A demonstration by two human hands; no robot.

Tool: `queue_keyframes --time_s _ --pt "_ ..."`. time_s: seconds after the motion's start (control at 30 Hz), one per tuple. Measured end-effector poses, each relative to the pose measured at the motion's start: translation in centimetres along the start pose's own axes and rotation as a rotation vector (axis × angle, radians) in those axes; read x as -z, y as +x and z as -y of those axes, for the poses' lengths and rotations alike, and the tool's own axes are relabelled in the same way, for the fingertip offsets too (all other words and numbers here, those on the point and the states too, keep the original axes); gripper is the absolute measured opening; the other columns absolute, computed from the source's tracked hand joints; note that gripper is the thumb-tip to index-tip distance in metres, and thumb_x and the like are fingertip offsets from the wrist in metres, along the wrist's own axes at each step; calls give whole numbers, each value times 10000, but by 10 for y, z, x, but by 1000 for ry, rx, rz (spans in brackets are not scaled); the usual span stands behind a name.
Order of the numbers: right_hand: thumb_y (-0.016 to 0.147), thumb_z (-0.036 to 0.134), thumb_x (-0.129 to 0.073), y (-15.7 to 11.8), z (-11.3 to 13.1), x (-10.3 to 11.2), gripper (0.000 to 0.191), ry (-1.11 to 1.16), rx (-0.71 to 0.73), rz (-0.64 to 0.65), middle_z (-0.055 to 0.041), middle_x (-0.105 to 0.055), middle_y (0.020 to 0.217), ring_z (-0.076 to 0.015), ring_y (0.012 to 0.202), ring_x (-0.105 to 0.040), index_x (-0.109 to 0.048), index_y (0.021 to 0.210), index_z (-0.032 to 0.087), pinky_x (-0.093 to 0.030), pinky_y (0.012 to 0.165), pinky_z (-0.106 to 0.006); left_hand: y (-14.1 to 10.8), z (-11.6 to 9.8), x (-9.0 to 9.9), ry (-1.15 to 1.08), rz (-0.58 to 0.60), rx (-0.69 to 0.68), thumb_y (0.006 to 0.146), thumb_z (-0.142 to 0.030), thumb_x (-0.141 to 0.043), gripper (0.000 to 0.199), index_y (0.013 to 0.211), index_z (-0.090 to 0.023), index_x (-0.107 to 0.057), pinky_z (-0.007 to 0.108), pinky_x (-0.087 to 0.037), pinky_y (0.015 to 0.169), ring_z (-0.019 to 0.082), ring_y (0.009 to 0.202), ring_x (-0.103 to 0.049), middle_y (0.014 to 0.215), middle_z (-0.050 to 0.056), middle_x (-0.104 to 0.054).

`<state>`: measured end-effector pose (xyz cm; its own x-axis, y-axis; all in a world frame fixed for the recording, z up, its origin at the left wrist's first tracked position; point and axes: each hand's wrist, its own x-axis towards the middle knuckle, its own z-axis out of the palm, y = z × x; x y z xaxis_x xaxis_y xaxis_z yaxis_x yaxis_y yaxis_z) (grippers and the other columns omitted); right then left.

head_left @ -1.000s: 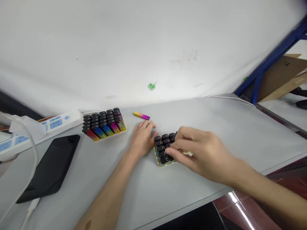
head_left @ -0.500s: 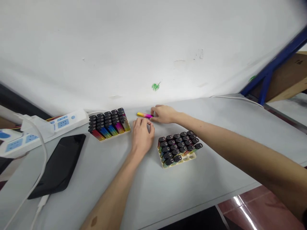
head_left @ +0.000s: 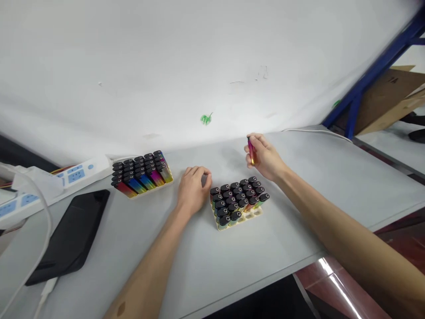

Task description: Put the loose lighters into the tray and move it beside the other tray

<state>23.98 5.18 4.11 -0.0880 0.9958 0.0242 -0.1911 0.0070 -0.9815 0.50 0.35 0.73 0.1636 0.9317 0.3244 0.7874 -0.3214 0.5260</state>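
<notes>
Right hand [head_left: 264, 157], fingers closed, now holds the glossy magenta-yellow lighter [head_left: 251, 151] off the tabletop [head_left: 206, 274]; left hand [head_left: 193, 188], loosely curled, empty.

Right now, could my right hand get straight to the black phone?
Probably not straight: your left hand and forearm lie between the phone and your right hand, which holds a lighter.

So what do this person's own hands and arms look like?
The left hand and right hand are bare: no gloves, and no rings that can be made out. Neither left forearm nor right forearm shows a sleeve or watch where visible. The left one has a small oval mark.
</notes>
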Motion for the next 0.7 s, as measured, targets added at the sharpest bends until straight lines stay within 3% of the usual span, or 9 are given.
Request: queue_keyframes --time_s 0.07,0.13,0.27,0.37,0.43,0.5,0.57,0.7 --pt "890 547 -633 -10 -5 5 332 17 -73 -25 92 -471 651 -49 403 -289 -531 1080 295 -206 401 -203 0 0 0 1 8 -5 941 -210 -500 130 876 -227 -611 424 -473 919 260 1003 -586 965 46 -716" --pt "913 538 -589 -15 -9 9 321 0 -137 -54 87 -427 619 -46 399 -217 -562 1048 248 -131 392 -212 0 1 1 -4 12 -10 947 -218 -498 134 884 -225 -616 423 -475 918 260 1005 -583 963 46 -720" --pt "938 451 -533 -18 -8 13 280 0 -115 -124 18 -538 697 -76 469 -397 -590 966 178 -281 402 -228 -1 0 2 -7 16 -5 948 -219 -501 137 885 -225 -621 421 -478 915 261 1018 -578 964 48 -724" --pt "907 472 -600 -22 -4 13 278 23 -92 -82 19 -569 721 -119 563 -522 -548 1018 223 -402 459 -242 -1 0 3 -7 20 -6 949 -220 -503 136 887 -228 -624 417 -478 915 257 1015 -581 956 43 -723" --pt "855 461 -694 -25 -3 12 323 29 -108 -35 76 -490 647 -99 493 -443 -477 1012 280 -337 422 -216 -1 0 3 -7 19 -15 951 -226 -502 137 893 -232 -626 412 -479 912 253 1013 -583 955 39 -723" --pt "828 462 -740 -27 -4 11 374 37 -131 -3 111 -379 599 -68 430 -274 -437 976 300 -195 390 -195 -1 1 2 -3 18 -22 952 -231 -502 137 894 -235 -626 410 -480 910 251 1007 -583 952 38 -722" --pt "849 569 -686 -27 -6 11 376 52 -165 26 107 -325 593 -63 434 -177 -467 949 280 -100 396 -208 -1 1 2 2 20 -22 951 -233 -501 139 890 -235 -626 412 -478 911 250 1000 -581 945 37 -720" --pt "863 746 -516 -27 -8 9 524 94 -181 56 62 -386 598 -75 456 -218 -534 824 224 -82 417 -237 -2 1 2 -2 25 -16 957 -239 -497 140 893 -232 -621 418 -474 922 253 1010 -573 948 38 -717"
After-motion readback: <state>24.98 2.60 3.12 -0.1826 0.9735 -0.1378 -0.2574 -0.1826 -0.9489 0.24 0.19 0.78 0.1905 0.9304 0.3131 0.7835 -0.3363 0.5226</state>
